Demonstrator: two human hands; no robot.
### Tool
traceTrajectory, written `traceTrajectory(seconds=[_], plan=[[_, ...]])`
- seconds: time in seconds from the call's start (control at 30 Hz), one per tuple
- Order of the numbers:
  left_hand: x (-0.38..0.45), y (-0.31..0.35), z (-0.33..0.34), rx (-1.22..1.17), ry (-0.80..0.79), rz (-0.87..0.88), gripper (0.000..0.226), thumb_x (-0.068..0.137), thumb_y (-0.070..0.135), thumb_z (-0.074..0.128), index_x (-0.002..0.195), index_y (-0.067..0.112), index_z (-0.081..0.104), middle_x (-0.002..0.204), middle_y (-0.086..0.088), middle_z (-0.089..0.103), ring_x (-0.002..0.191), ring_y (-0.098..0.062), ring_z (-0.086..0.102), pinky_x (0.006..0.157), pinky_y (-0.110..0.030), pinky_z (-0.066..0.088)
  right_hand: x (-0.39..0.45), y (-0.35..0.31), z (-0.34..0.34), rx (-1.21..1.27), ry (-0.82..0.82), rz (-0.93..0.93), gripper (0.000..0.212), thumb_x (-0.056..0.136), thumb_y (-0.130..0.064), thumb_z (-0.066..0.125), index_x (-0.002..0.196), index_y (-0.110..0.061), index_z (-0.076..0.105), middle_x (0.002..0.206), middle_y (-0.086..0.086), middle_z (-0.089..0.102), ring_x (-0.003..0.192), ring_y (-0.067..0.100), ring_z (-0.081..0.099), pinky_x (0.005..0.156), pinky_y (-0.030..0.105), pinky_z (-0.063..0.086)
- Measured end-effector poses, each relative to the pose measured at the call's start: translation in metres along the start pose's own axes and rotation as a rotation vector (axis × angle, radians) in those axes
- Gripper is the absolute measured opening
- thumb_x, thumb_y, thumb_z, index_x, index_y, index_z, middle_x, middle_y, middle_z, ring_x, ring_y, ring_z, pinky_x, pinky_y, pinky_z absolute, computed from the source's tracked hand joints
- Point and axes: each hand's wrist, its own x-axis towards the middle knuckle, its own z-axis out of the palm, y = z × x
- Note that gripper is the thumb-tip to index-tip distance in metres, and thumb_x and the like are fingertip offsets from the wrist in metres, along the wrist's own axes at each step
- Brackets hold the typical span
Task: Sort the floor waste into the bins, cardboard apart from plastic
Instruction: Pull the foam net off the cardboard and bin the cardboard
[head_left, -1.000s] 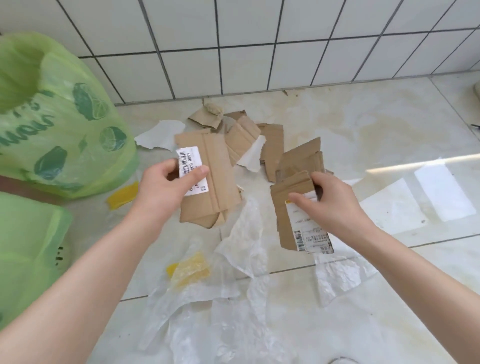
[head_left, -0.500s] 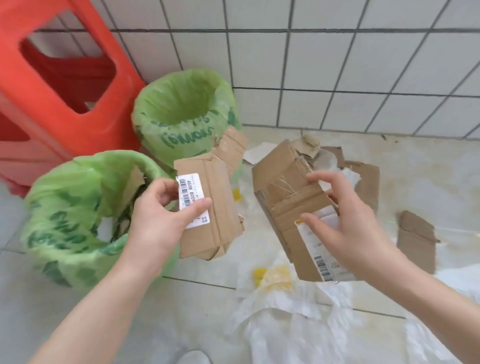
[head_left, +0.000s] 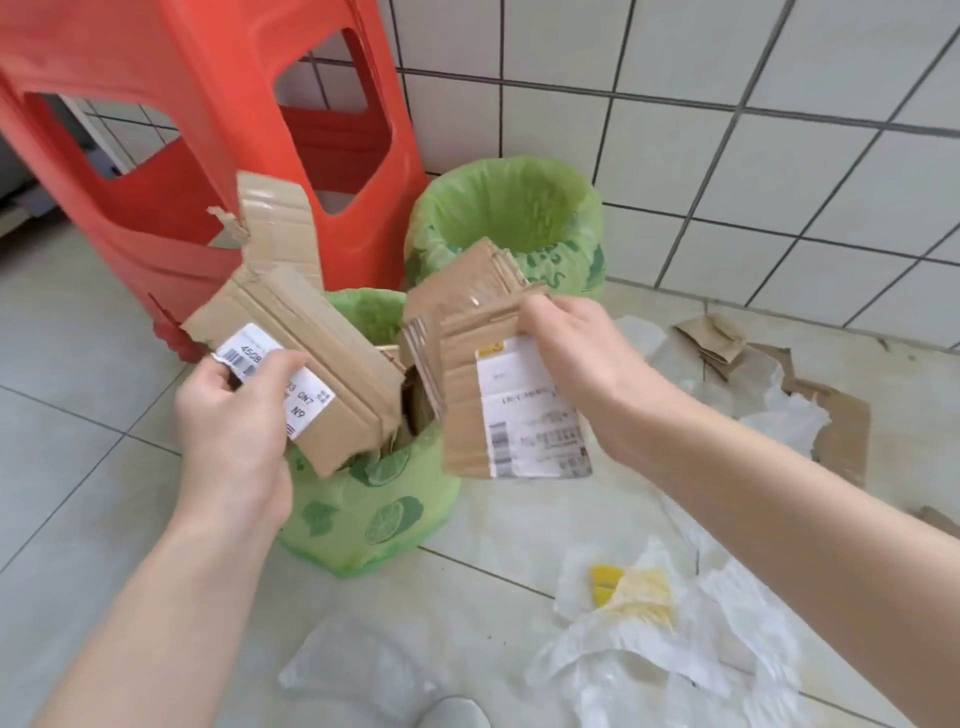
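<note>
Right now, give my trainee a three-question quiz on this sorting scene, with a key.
1. True or false: the left hand grips a cardboard piece bearing a white label.
2. The near bin below both hands already holds: A) cardboard B) plastic film C) nothing visible
3. Fill in: the stool behind the bins is ____.

Key:
1. True
2. A
3. Red; the far bin stands beside it, and the right hand holds another labelled cardboard stack.

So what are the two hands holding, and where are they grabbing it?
Each holds cardboard. The left hand pinches a folded cardboard piece at its white barcode label. The right hand grips a cardboard stack by its right edge, above the shipping label.
</note>
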Motion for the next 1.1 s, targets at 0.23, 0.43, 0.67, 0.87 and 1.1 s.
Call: traceTrajectory(seconds=[0.23, 0.43, 0.67, 0.87, 1.1], plan=[[0.017, -0.007, -0.006, 0.240, 0.163, 0.283, 0.017, 0.078, 0.017, 0.064, 0.072, 0.026, 0.050, 0.067, 0.010, 0.055, 0.057, -0.008, 0.052, 0.055, -0.025, 0.044, 0.031, -0.015, 0.032, 0.162, 0.091, 0.053, 0.015, 0.085, -0.022, 0.045, 0.095, -0.017, 0.055, 0.083, 0.006, 0.074, 0.056, 0.018, 0.070, 0.045, 0.017, 0.040], [0.019, -0.026, -0.004, 0.622, 0.138, 0.562, 0.024, 0.080, 0.022, 0.067, 0.100, 0.014, 0.055, 0.102, -0.007, 0.057, 0.085, -0.018, 0.052, 0.076, -0.027, 0.040, 0.036, 0.003, 0.061, -0.050, -0.010, 0.046, 0.024, 0.087, -0.026, 0.056, 0.108, -0.014, 0.050, 0.101, 0.013, 0.066, 0.069, 0.027, 0.072, 0.051, 0.037, 0.060], [0.009, -0.040, -0.005, 1.019, -0.284, 0.303, 0.041, 0.082, 0.031, 0.069, 0.121, 0.022, 0.058, 0.124, -0.002, 0.051, 0.114, -0.022, 0.052, 0.099, -0.040, 0.041, 0.026, 0.001, 0.042, -0.011, -0.222, 0.246, 0.037, 0.090, -0.025, 0.059, 0.117, -0.002, 0.051, 0.107, 0.009, 0.061, 0.085, 0.020, 0.069, 0.057, 0.032, 0.060], [-0.020, -0.031, 0.017, 0.844, -0.295, 0.526, 0.027, 0.086, 0.016, 0.059, 0.113, 0.020, 0.061, 0.114, 0.006, 0.055, 0.109, -0.015, 0.053, 0.098, -0.039, 0.045, 0.009, 0.030, -0.015, -0.019, -0.089, 0.238, 0.028, 0.093, -0.023, 0.052, 0.117, -0.009, 0.056, 0.101, 0.004, 0.068, 0.081, 0.018, 0.071, 0.070, 0.031, 0.060], [-0.079, -0.056, 0.066, 0.751, -0.509, 0.710, 0.019, 0.082, 0.006, 0.058, 0.096, 0.016, 0.064, 0.097, 0.005, 0.058, 0.095, -0.017, 0.052, 0.086, -0.032, 0.043, -0.032, 0.112, -0.080, -0.091, 0.047, 0.387, 0.024, 0.092, -0.022, 0.051, 0.109, -0.009, 0.060, 0.099, 0.006, 0.069, 0.086, 0.021, 0.070, 0.078, 0.034, 0.057]])
